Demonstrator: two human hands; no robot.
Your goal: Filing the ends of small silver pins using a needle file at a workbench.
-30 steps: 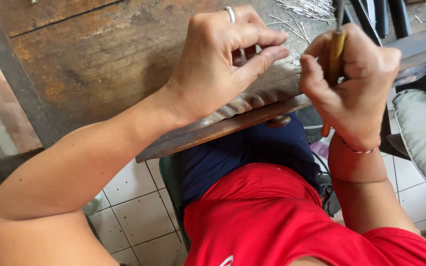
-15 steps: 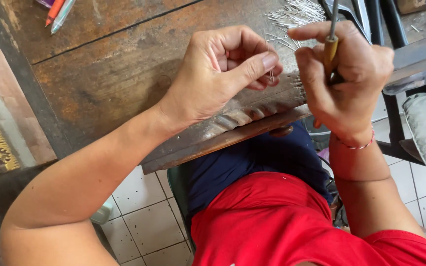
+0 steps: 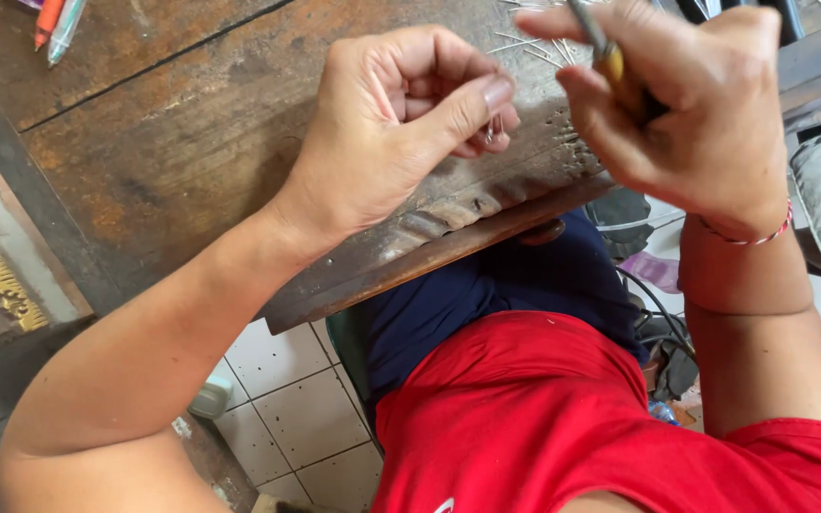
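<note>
A worn, dark wooden desk (image 3: 173,142) filled the upper left of the head view, its near edge chipped and rippled where the hands worked. Below that edge sat the person's red shirt (image 3: 525,418) and dark blue shorts (image 3: 496,294), over a floor of pale tiles (image 3: 282,399).

The left hand (image 3: 401,123) rested over the desk's near edge, its fingers (image 3: 472,100) curled in and the thumb pressed toward the fingertips, pinching a small bent piece of thin silver wire (image 3: 494,128). That wire piece was held just above the desk's chipped edge.

The right hand (image 3: 686,114), with a thin red-and-white bracelet (image 3: 753,236) at the wrist, hovered just beyond the desk's near right corner, close beside the left hand. Its fingers were closed around a slim tool with a yellow handle (image 3: 610,66); its metal end pointed up and away, out of the frame.

A loose scatter of fine silver wires (image 3: 529,43) lay on the desk behind the two hands. Two pens (image 3: 54,24), orange and pale green, lay at the desk's far left corner.
</note>
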